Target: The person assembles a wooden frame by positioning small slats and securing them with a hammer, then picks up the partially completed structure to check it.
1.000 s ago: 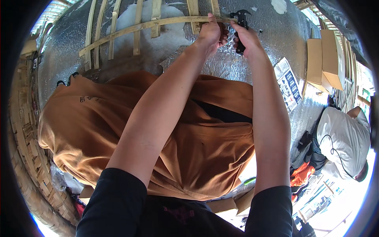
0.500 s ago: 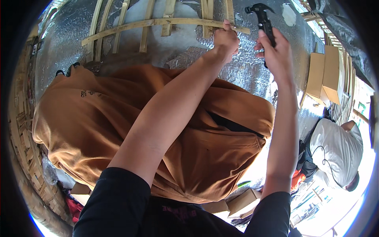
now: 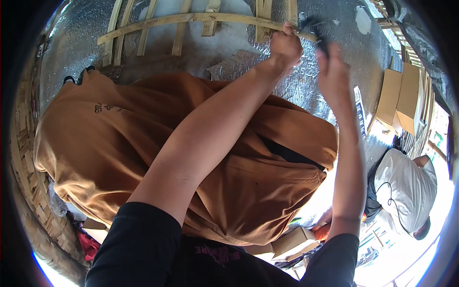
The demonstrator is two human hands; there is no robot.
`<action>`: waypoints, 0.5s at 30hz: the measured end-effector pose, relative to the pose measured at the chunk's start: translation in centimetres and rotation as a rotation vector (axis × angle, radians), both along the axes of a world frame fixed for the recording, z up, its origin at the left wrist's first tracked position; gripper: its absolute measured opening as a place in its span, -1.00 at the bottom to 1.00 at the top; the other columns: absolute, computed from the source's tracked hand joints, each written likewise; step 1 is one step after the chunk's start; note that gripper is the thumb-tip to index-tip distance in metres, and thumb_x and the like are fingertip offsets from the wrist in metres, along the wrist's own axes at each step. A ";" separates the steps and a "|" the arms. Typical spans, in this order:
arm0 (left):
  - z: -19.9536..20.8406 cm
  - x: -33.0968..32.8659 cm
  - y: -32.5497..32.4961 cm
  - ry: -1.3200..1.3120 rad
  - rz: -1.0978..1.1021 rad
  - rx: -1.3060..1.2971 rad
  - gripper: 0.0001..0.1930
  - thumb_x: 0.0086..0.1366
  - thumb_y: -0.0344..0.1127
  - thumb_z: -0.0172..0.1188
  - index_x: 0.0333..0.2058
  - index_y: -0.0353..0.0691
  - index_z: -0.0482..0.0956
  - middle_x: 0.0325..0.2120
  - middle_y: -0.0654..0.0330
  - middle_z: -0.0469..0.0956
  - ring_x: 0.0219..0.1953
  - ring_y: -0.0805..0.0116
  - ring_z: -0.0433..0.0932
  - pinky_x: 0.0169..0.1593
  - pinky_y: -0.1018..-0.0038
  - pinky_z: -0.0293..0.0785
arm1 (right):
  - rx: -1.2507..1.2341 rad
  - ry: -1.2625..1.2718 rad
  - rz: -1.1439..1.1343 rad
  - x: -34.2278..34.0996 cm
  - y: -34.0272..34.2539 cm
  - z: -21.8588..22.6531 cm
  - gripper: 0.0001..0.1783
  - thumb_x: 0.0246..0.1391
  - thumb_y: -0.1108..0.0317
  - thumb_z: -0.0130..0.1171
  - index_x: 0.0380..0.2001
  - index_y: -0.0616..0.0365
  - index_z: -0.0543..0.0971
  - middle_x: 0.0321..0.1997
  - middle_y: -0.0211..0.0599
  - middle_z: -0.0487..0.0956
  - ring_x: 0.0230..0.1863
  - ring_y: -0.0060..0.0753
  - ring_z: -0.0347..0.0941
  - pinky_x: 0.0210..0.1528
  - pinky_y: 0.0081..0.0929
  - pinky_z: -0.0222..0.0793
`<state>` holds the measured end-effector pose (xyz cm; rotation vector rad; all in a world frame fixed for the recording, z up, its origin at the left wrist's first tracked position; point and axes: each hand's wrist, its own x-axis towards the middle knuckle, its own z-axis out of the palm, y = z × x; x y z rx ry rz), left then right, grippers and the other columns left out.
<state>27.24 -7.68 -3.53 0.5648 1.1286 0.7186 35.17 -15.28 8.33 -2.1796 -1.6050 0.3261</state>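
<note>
A frame of pale bamboo strips (image 3: 191, 18) lies on a silver foil sheet (image 3: 306, 88) at the top of the view. My left hand (image 3: 285, 48) pinches something small against the long cross strip; what it holds is too small to make out. Just right of it, my right hand (image 3: 332, 71) grips the handle of a black hammer (image 3: 313, 26). The hammer's blurred head is down at the strip, next to my left fingers. Both arms reach forward over my legs in orange-brown trousers (image 3: 95, 143).
Flat cardboard boxes (image 3: 401, 95) lie at the right. Another person in a white shirt (image 3: 406, 191) bends over at the lower right. A woven bamboo wall (image 3: 28, 191) curves along the left edge. More boxes (image 3: 291, 241) sit by my legs.
Half a second ago my right hand held the hammer raised above the strip; now it has swung down to the strip beside my left hand. My left hand stays on the strip.
</note>
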 end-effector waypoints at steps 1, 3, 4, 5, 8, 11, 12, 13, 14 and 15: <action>-0.7 0.1 0.2 0.010 0.021 0.045 -0.26 0.56 0.17 -0.37 -0.44 -0.43 0.52 -0.73 0.09 0.44 -0.77 0.23 0.42 -0.64 0.23 0.34 | -0.207 -0.078 0.117 0.4 0.3 -0.3 -0.68 0.39 0.17 0.01 -0.08 0.24 0.44 -0.46 0.04 0.61 -0.39 0.11 0.65 -0.40 -0.09 0.46; 0.7 0.2 -0.3 -0.036 0.021 -0.013 -0.29 0.56 0.18 -0.38 -0.48 -0.34 0.45 -0.74 0.15 0.38 -0.77 0.31 0.33 -0.67 0.30 0.23 | -0.267 0.003 0.045 0.6 0.7 0.3 -0.66 0.38 0.15 0.01 -0.07 0.24 0.45 -0.47 0.00 0.62 -0.40 0.11 0.65 -0.36 -0.06 0.48; 1.8 0.3 -0.3 -0.080 0.025 -0.064 -0.33 0.56 0.19 -0.38 -0.52 -0.25 0.38 -0.74 0.21 0.31 -0.78 0.39 0.24 -0.70 0.36 0.12 | -0.089 0.113 -0.080 0.3 0.3 0.7 -0.67 0.38 0.14 0.01 -0.07 0.22 0.45 -0.46 0.02 0.63 -0.36 0.13 0.66 -0.33 -0.02 0.48; 2.5 0.1 -0.5 -0.123 0.030 -0.126 -0.36 0.56 0.20 -0.39 -0.56 -0.16 0.31 -0.75 0.27 0.25 -0.79 0.47 0.15 -0.73 0.43 0.01 | 0.078 0.222 -0.206 -0.3 -0.3 1.0 -0.67 0.38 0.12 0.02 -0.08 0.19 0.46 -0.45 0.03 0.63 -0.32 0.14 0.66 -0.29 0.01 0.48; 1.0 -0.3 -0.6 -0.150 0.000 -0.078 -0.35 0.57 0.17 -0.40 -0.58 -0.17 0.30 -0.75 0.25 0.27 -0.79 0.45 0.17 -0.74 0.43 0.04 | -0.057 0.139 -0.113 0.3 -0.4 -0.3 -0.69 0.37 0.15 0.02 -0.10 0.21 0.46 -0.46 0.00 0.62 -0.37 0.05 0.66 -0.35 -0.08 0.48; 1.0 0.0 -0.8 -0.154 0.023 -0.041 -0.35 0.57 0.17 -0.41 -0.58 -0.18 0.31 -0.75 0.23 0.27 -0.79 0.44 0.16 -0.74 0.43 0.06 | -0.254 -0.045 0.053 0.1 -0.1 0.2 -0.66 0.37 0.17 0.02 -0.05 0.26 0.43 -0.41 0.07 0.63 -0.36 0.20 0.63 -0.37 -0.04 0.46; 1.2 0.1 -0.6 -0.105 0.028 -0.049 -0.34 0.56 0.18 -0.41 -0.57 -0.17 0.31 -0.75 0.23 0.27 -0.80 0.44 0.15 -0.75 0.43 0.05 | -0.097 0.066 -0.047 -0.8 -0.6 0.6 -0.65 0.37 0.15 0.02 -0.06 0.26 0.43 -0.38 0.11 0.64 -0.29 0.28 0.61 -0.31 0.03 0.45; 1.3 0.1 -0.3 -0.055 0.034 -0.058 -0.34 0.56 0.18 -0.42 -0.57 -0.17 0.32 -0.75 0.23 0.27 -0.80 0.44 0.14 -0.75 0.43 0.05 | 0.059 0.177 -0.146 -1.2 -0.7 0.7 -0.64 0.37 0.14 0.02 -0.07 0.26 0.44 -0.34 0.16 0.64 -0.23 0.36 0.59 -0.25 0.11 0.44; 0.9 0.1 -0.7 -0.052 0.034 -0.068 -0.34 0.56 0.18 -0.42 -0.57 -0.17 0.32 -0.75 0.23 0.27 -0.80 0.44 0.14 -0.75 0.43 0.05 | 0.103 0.133 -0.140 -0.8 -0.8 0.1 -0.66 0.37 0.14 0.02 -0.08 0.25 0.45 -0.36 0.14 0.64 -0.25 0.33 0.61 -0.25 0.09 0.44; 0.4 0.0 -0.9 -0.051 0.033 -0.059 -0.34 0.56 0.19 -0.42 -0.57 -0.18 0.32 -0.75 0.23 0.27 -0.80 0.43 0.14 -0.74 0.42 0.04 | 0.093 0.135 -0.142 -0.3 -0.8 -0.2 -0.66 0.37 0.14 0.02 -0.08 0.25 0.45 -0.36 0.14 0.64 -0.25 0.33 0.61 -0.25 0.09 0.44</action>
